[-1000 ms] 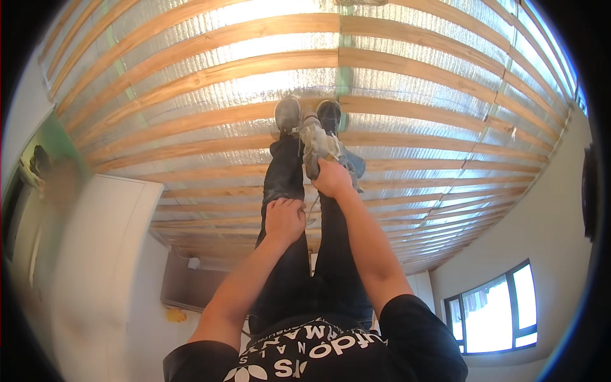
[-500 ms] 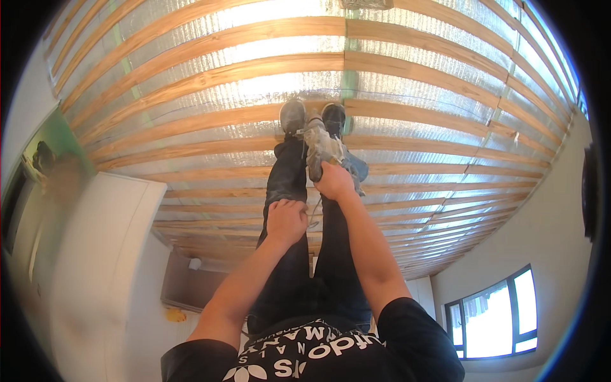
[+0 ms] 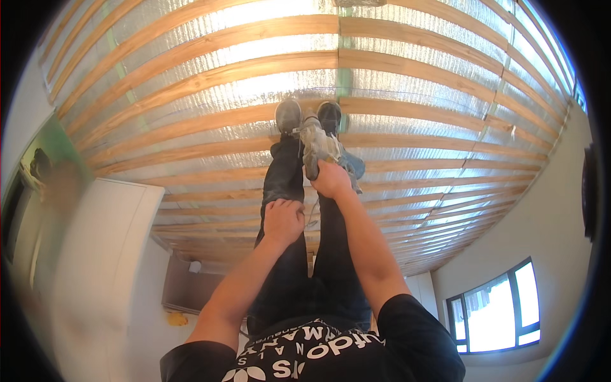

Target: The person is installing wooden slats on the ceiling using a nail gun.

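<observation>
A dusty power drill (image 3: 318, 143), its body partly wrapped in pale, worn covering, points away from me between my shoes. My right hand (image 3: 333, 180) is closed round its rear handle. My left hand (image 3: 284, 220) rests on my left leg near the knee, knuckles up and fingers curled in; anything inside it is hidden. A thin cord (image 3: 311, 223) hangs between my legs. Under my shoes run wooden battens (image 3: 407, 141), laid in rows over silvery foil sheeting (image 3: 407, 121).
To the left a white panel (image 3: 118, 223) stands beside a green-edged opening (image 3: 63, 137). Behind me are a brown open box-like unit (image 3: 184, 283) and a yellow item (image 3: 177, 318). A dark-framed window (image 3: 490, 312) is in the right wall. A blurred object (image 3: 359, 2) lies at the far edge.
The view has shifted slightly, so the floor, drill and shoes sit a little further left. Both hands keep their places, the right still on the drill.
</observation>
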The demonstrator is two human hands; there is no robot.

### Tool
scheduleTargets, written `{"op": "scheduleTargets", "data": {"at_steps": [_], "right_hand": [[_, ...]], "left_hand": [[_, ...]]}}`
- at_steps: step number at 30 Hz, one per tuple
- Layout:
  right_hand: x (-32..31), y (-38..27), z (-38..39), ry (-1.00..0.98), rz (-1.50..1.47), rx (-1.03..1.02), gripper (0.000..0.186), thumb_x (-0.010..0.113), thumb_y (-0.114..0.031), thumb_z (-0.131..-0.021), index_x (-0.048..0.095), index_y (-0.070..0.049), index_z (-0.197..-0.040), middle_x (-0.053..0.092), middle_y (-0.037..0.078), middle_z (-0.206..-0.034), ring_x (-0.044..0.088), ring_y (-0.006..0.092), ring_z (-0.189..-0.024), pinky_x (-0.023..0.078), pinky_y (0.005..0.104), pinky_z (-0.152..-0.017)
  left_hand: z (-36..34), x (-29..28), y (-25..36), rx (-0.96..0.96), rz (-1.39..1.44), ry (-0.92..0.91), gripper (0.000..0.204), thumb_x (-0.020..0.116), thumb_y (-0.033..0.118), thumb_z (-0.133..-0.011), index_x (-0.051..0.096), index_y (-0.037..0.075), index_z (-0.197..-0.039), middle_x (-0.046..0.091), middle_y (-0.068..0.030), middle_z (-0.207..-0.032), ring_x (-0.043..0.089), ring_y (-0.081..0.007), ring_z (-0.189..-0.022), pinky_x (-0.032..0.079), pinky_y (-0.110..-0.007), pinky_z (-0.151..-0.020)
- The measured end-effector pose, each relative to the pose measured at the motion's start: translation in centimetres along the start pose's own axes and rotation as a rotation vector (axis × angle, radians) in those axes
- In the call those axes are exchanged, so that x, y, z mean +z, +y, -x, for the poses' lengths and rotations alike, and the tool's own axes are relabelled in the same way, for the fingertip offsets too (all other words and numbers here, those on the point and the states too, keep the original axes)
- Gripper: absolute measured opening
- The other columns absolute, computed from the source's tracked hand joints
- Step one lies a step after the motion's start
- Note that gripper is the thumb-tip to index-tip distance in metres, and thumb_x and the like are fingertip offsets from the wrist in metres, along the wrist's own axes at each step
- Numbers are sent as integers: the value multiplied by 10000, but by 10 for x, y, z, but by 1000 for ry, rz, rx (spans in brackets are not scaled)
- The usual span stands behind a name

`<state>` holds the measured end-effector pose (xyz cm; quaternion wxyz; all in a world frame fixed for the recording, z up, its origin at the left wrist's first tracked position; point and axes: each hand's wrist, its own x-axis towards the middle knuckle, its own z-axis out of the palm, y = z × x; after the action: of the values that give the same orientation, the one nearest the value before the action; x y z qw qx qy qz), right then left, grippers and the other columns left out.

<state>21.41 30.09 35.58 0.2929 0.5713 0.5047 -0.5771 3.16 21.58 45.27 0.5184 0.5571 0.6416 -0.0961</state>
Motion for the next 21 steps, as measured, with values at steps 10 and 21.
{"op": "scheduleTargets", "data": {"at_steps": [10, 21], "right_hand": [[5, 1, -3, 18, 1, -28, 386, 752, -310, -868, 694, -50, -1147, 774, 248, -1087, 731, 454, -1075, 583, 547, -949], [0, 3, -2, 7, -4, -6, 404, 765, -303, -865, 692, -54, -1174, 773, 241, -1113, 726, 446, -1098, 579, 537, -965]], "left_hand": [[2, 0, -4, 21, 1, 46, 129, 660, 116, -870, 770, 155, -926, 792, -25, -952, 716, -258, -1029, 481, -454, -978], [3, 0, -3, 2, 19, 20, 108, 661, 160, -899, 763, 148, -930, 791, -27, -968, 703, -257, -1060, 474, -467, -1014]]}}
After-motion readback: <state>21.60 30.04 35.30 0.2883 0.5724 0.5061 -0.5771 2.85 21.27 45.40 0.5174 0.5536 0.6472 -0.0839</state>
